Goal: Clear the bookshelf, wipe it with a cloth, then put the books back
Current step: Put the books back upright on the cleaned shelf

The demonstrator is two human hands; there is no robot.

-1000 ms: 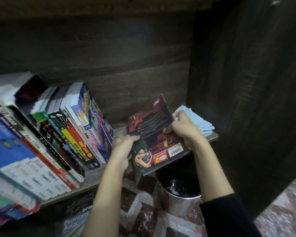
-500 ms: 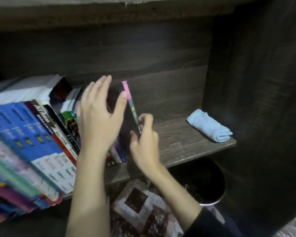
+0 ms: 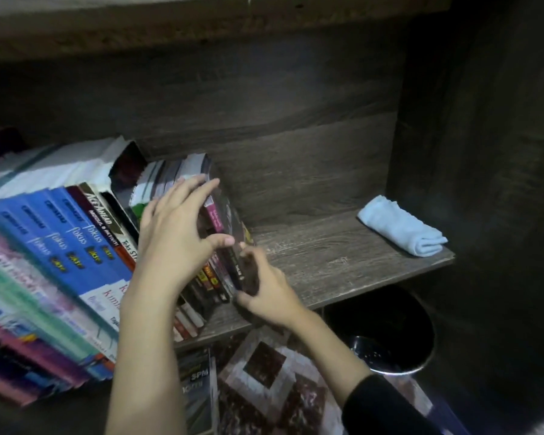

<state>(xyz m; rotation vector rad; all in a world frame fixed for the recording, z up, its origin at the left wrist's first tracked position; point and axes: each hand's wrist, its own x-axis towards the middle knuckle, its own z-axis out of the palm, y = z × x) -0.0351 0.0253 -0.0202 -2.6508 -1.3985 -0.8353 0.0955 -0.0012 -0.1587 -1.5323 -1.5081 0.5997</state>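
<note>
Change: a second ago the dark book (image 3: 233, 233) was held cover-up between both hands, out in front of the shelf (image 3: 343, 262). Half a second ago it was being tipped upright. Now it stands on edge, leaning left against the row of books (image 3: 85, 246) as the rightmost one.

Right hand (image 3: 266, 290): fingers curled round the book's lower front end, gripping it. Left hand (image 3: 173, 243): fingers extended and spread, pressing on the tops of the books under it, thumb touching the dark book's spine. It clasps nothing.

Judgement: restocking phase. This book looks seated or nearly so, and release seems due. Wiping is presumably done, since the cloth (image 3: 401, 226) lies folded well right of the right hand, near the side panel (image 3: 484, 152).

Surface: wood-grain shelf board, bare between the right hand and the cloth. Back panel (image 3: 296, 120) has the same grain.

Below the right hand: a round dark bin (image 3: 387, 328) with a metal rim, on a patterned floor (image 3: 270, 381). A loose book (image 3: 198, 384) lies beside the left forearm. Light is dim.
</note>
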